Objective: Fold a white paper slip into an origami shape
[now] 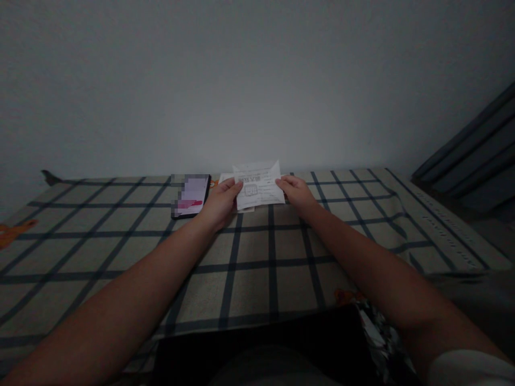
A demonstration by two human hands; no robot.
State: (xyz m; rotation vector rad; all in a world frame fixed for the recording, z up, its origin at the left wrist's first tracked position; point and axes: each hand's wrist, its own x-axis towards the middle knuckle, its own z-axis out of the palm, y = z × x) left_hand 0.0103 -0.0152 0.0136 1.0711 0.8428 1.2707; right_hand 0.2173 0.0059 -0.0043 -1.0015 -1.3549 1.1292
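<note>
A white printed paper slip [257,184] is held up just above the checked tablecloth [257,257], near the far wall. My left hand [220,201] pinches its left edge with thumb on top. My right hand [295,193] pinches its right edge. A second white slip [225,177] lies flat behind and partly under the held one. A black phone [191,195] with a lit screen lies just left of my left hand.
The table runs up to a plain pale wall. A dark slatted panel [470,161] leans at the far right. An orange mark [14,231] shows on the cloth at the left edge. Dark clothing fills the bottom of the view.
</note>
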